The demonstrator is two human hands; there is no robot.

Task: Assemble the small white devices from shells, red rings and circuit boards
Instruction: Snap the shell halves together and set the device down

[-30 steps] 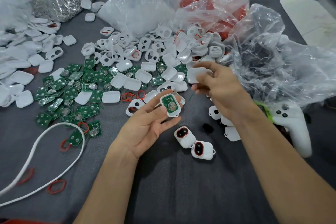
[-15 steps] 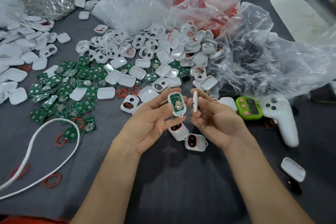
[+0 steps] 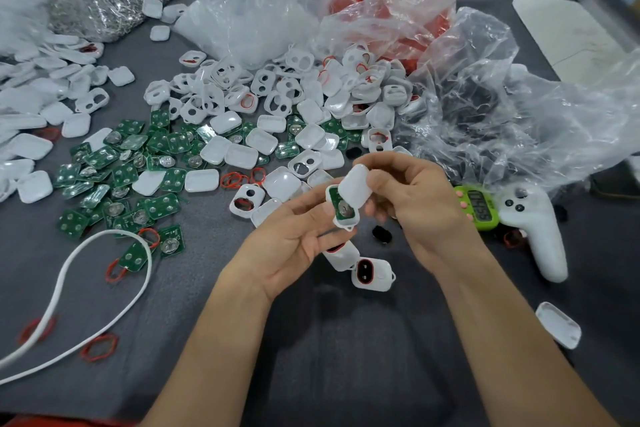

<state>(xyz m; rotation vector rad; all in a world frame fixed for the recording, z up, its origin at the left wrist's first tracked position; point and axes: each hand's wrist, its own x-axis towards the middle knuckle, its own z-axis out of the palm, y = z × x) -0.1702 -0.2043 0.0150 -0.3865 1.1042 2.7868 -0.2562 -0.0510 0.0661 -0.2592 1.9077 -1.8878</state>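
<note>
My left hand (image 3: 294, 239) holds a white shell with a green circuit board (image 3: 343, 210) seated in it, coin cell facing up. My right hand (image 3: 412, 198) pinches a white cover shell (image 3: 355, 187) and lays it tilted over the top half of that board. Two assembled white devices with red rings (image 3: 372, 274) lie on the grey table just below my hands. Loose green circuit boards (image 3: 121, 170) spread to the left. A heap of white shells (image 3: 294, 97) lies beyond my hands, and several red rings (image 3: 242, 178) sit among them.
Crumpled clear plastic bags (image 3: 485, 107) fill the back and right. A green timer (image 3: 479, 206) and a white game controller (image 3: 535, 229) lie at right. A white cable (image 3: 104, 281) loops at left. One shell half (image 3: 557, 324) lies apart at lower right.
My right hand carried the white cover from the shell heap to my left hand and turned it from edge-on to lying over the board. The view shifted slightly.
</note>
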